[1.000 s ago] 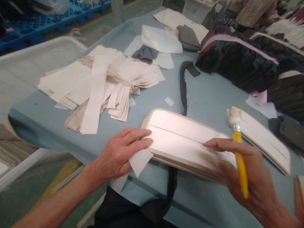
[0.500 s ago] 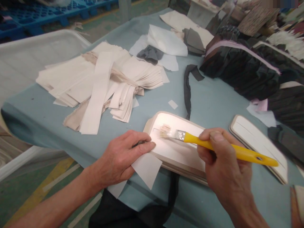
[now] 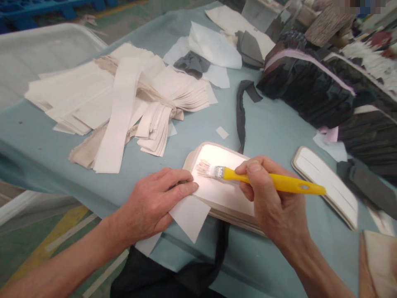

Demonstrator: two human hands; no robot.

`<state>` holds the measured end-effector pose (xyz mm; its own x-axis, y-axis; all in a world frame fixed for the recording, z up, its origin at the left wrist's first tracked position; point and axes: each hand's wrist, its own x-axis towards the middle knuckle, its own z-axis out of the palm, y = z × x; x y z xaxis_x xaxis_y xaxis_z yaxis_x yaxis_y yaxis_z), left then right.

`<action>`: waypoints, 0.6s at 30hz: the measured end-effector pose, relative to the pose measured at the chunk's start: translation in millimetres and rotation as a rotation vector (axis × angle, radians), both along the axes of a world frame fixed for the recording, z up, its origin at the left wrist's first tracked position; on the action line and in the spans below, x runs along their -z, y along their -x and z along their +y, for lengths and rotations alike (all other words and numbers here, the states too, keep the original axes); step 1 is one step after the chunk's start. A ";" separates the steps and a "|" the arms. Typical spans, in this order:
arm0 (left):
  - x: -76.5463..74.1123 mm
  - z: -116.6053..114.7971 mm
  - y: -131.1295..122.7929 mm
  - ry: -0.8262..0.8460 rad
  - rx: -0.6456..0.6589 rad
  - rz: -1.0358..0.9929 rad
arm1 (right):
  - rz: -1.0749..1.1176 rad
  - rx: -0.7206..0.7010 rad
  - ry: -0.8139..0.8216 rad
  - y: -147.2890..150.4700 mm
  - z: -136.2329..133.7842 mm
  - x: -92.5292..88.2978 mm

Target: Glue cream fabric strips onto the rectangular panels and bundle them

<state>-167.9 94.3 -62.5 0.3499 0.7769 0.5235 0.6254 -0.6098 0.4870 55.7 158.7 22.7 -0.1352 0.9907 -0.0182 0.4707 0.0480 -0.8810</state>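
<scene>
My right hand (image 3: pixel 276 198) is closed around the yellow handle of a paintbrush (image 3: pixel 273 181). The brush's pale bristles lie on the white top face of a stack of rounded, beige-edged panels (image 3: pixel 223 194). At the near left corner of this stack, my left hand (image 3: pixel 158 198) grips the edge, thumb and forefinger drawn together. A square of white paper (image 3: pixel 192 217) sticks out below that hand, partly hidden by it. Another panel (image 3: pixel 325 186) with a dark line along its white face lies to the right of my right hand.
Cream fabric strips (image 3: pixel 118 107) are heaped at the left of the blue-green table (image 3: pixel 198 128). A dark strip (image 3: pixel 241 116) lies beyond the panels. Bundled black pieces (image 3: pixel 304 87) line the right side. A white bin (image 3: pixel 52 54) stands beyond the table's left edge.
The brush and my right hand have moved left over the panel, and the handle lies flatter in view. My left hand keeps its place at the corner. The view has shifted slightly.
</scene>
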 end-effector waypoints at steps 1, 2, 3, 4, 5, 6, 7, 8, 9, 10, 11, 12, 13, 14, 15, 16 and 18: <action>0.1 0.0 0.3 -0.002 -0.004 0.004 | -0.028 -0.004 -0.012 -3.0 0.5 -2.6; 0.6 0.0 0.8 -0.003 -0.007 0.006 | -0.047 0.000 -0.022 -6.2 1.0 -5.1; 1.4 0.0 1.3 -0.001 -0.007 0.005 | -0.057 0.010 -0.027 -9.7 1.4 -7.4; 2.3 -0.1 1.9 0.000 -0.002 0.003 | -0.062 0.012 -0.029 -13.8 1.7 -9.4; 3.4 -0.3 2.5 0.002 0.004 0.001 | -0.068 0.011 -0.029 -18.5 1.9 -11.1; 4.5 -0.6 3.1 0.008 0.008 -0.003 | -0.077 0.015 -0.024 -23.8 2.2 -12.6; 5.4 -1.0 3.6 0.019 0.007 -0.008 | -0.088 0.019 -0.016 -29.6 2.4 -14.0; 6.0 -1.4 4.2 0.034 0.005 -0.014 | -0.101 0.023 -0.008 -35.8 2.6 -15.2; 6.3 -1.8 4.9 0.050 0.000 -0.024 | -0.108 0.026 -0.003 -42.3 2.9 -16.4; 6.3 -2.2 5.7 0.066 -0.007 -0.034 | -0.107 0.028 0.005 -48.9 3.2 -17.6; 6.1 -2.5 6.8 0.081 -0.013 -0.045 | -0.100 0.033 0.011 -55.4 3.4 -18.7; 5.6 -2.5 8.1 0.089 -0.013 -0.052 | -0.088 0.038 0.011 -61.8 3.5 -19.8; 5.0 -2.3 9.4 0.095 -0.003 -0.045 | -0.078 0.048 0.007 -68.2 3.6 -20.7; 4.2 -2.0 10.5 0.098 0.012 -0.032 | -0.074 0.064 0.004 -74.6 3.4 -21.6; 3.1 -1.6 11.3 0.100 0.022 -0.016 | -0.075 0.079 0.003 -81.1 3.1 -22.3; 1.8 -1.2 11.5 0.103 0.025 -0.004 | -0.080 0.098 0.002 -87.8 2.6 -22.8; -1.2 -0.7 10.2 0.114 0.008 0.003 | -0.096 0.134 -0.007 -102.0 0.9 -23.3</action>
<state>-178.2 93.6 -61.3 0.3576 0.8285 0.4308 0.6224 -0.5554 0.5515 157.7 159.6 46.0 -0.0001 0.9998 -0.0174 0.5550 -0.0144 -0.8317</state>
